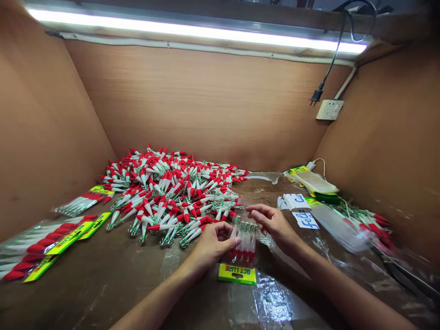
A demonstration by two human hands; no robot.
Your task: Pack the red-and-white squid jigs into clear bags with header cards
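Observation:
My left hand (213, 244) pinches the left side of a clear plastic packet (244, 236) between thumb and fingers. Inside the packet lie several red-and-white fishing lures, their green hook ends pointing away from me and their red ends toward me. A yellow-green header card (237, 274), printed "BCT LURE" and upside down to me, is at the packet's near end. By the packet's far right corner is my right hand (275, 227), fingers apart and partly bent, with nothing visible in them. Beyond both hands spreads a large pile of loose red-and-white lures (172, 188).
Filled lure packets (44, 243) lie at the left. On the right are cards and clear bags (314, 181), lettered paper pieces (300, 208), more lures (378, 224) and dark-handled scissors or pliers (395, 270). A plug (316, 95) hangs near a wall socket (330, 110).

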